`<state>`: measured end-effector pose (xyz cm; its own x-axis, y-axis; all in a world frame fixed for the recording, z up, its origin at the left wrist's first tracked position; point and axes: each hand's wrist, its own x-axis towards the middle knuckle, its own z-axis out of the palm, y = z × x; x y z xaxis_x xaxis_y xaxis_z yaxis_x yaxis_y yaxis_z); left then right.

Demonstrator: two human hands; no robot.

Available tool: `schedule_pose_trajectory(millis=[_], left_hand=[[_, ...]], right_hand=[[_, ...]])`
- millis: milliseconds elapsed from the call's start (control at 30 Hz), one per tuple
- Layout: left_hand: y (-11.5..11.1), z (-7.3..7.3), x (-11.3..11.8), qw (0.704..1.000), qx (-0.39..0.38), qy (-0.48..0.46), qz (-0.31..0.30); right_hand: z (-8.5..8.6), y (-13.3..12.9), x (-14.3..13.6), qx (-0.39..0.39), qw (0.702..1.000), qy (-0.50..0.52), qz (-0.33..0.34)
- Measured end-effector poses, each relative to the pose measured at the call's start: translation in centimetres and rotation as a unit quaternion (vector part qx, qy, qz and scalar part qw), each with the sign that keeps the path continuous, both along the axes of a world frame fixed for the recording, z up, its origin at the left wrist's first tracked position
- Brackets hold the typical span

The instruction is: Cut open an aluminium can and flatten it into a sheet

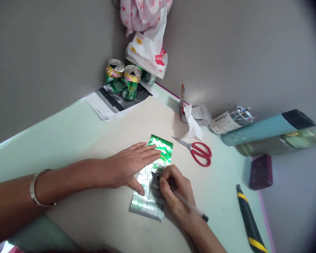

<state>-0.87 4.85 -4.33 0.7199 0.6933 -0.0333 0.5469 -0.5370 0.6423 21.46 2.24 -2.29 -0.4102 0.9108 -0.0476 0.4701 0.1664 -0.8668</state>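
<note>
A green and silver sheet of thin metal (147, 207), printed like a drinks can, lies on the pale board in front of me. My left hand (126, 165) rests flat over its upper left part, fingers stretched out and thumb apart. In my right hand (177, 193) is a pen (191, 205) with a clear barrel and dark end cap. Its tip meets or hovers just over the middle of the sheet; I cannot tell which. Red-handled scissors (201, 154) lie to the right of the sheet, blades partly closed and pointing up left.
Two cut, crumpled cans (131, 84) stand on printed papers (107, 110) at the back corner, below a white plastic bag (147, 52). Along the right are a crumpled tissue (192, 123), a pen holder (225, 122), a blue bottle (260, 128), a maroon box (260, 172) and a black-yellow cutter (249, 218).
</note>
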Motion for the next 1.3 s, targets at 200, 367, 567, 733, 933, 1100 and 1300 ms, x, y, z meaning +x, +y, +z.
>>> schedule_pose_trajectory(millis=[200,367,567,733,933,1100,1300], left_hand=[[0.0,0.4,0.1,1.0,-0.006,-0.003,0.003],[0.0,0.0,0.0,1.0,0.001,-0.02,0.005],[0.0,0.2,0.1,1.0,-0.009,0.017,0.002],[0.1,0.5,0.2,1.0,-0.008,0.026,0.0],[0.0,0.6,0.2,1.0,-0.008,0.03,0.001],[0.0,0.2,0.1,1.0,0.001,0.021,0.0],[0.0,-0.1,0.1,1.0,0.007,0.019,0.004]], right_hand=[[-0.4,0.2,0.3,-0.035,0.998,0.049,-0.016],[0.4,0.1,0.0,-0.033,0.999,0.017,0.036],[0.4,0.1,0.0,-0.032,0.999,0.014,0.037],[0.3,0.0,0.0,-0.009,1.0,0.004,0.021],[0.1,0.0,0.1,-0.01,1.0,0.002,0.027],[0.2,0.1,-0.1,-0.015,0.999,-0.001,0.034],[0.3,0.2,0.0,-0.032,0.998,0.01,0.046]])
